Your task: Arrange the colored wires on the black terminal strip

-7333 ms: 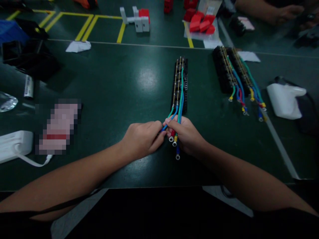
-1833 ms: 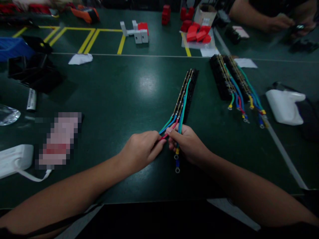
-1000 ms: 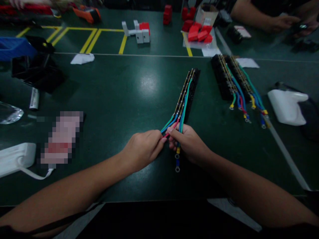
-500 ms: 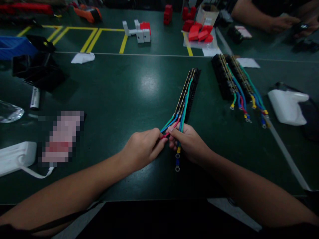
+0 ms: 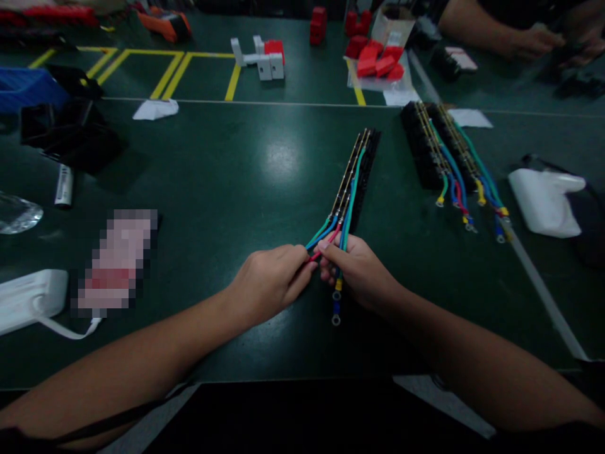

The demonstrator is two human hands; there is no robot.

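Note:
A long black terminal strip point(image 5: 368, 165) with brass-coloured rods lies on the green table, wires running from it toward me. My left hand point(image 5: 274, 274) is closed on the near ends of a green wire, a blue wire point(image 5: 323, 236) and a red wire; their tips are hidden in the fingers. My right hand point(image 5: 357, 268) pinches the red wire point(image 5: 333, 236) between thumb and finger. Across its palm side pass a longer green wire point(image 5: 352, 202) and a blue one, whose ring terminals point(image 5: 336, 307) hang below the hand. Both hands nearly touch.
Two similar wired strips point(image 5: 437, 148) lie to the right, near a white handheld device point(image 5: 543, 198). On the left are a phone point(image 5: 118, 258) on a white cable, a marker-like cylinder point(image 5: 64, 186) and black boxes point(image 5: 70, 129). Red parts point(image 5: 380, 61) lie beyond; another person's hands point(image 5: 539, 41) work at upper right.
My hands and the wires hold almost the same position. The view has shifted very slightly, and the other person's hands at upper right have moved a little.

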